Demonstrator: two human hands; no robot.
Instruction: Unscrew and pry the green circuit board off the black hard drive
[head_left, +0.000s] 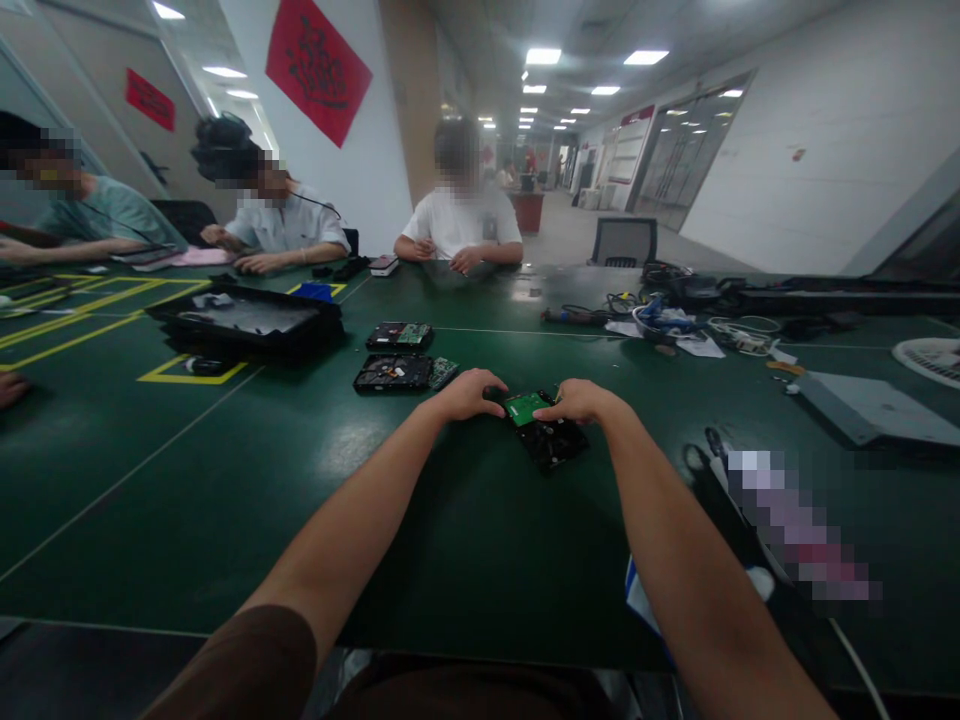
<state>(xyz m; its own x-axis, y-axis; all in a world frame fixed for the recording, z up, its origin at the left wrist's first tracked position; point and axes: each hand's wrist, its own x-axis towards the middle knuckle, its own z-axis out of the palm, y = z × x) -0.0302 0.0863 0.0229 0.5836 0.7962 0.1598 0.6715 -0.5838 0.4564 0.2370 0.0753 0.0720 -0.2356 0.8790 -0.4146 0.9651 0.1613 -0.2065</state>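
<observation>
A hard drive (pixel 553 447) lies on the green table in front of me, its black underside up and a green circuit board (pixel 525 408) at its far end. At the board's left edge is my left hand (pixel 471 396), thumb and fingers curved but apart with a gap between them. My right hand (pixel 581 402) is closed at the board's right side, its thumb over the green surface; the other fingertips are partly hidden. Further left lie another hard drive (pixel 393 373), a loose circuit board (pixel 444 373) touching its side, and a third hard drive (pixel 399 335) behind.
A black tray (pixel 247 320) stands left on the table (pixel 225 530). Cables (pixel 652 315) and papers lie at the back right, near a grey metal case (pixel 877 410). A blurred-out object (pixel 802 530) lies beside my right forearm. Several people sit across the table.
</observation>
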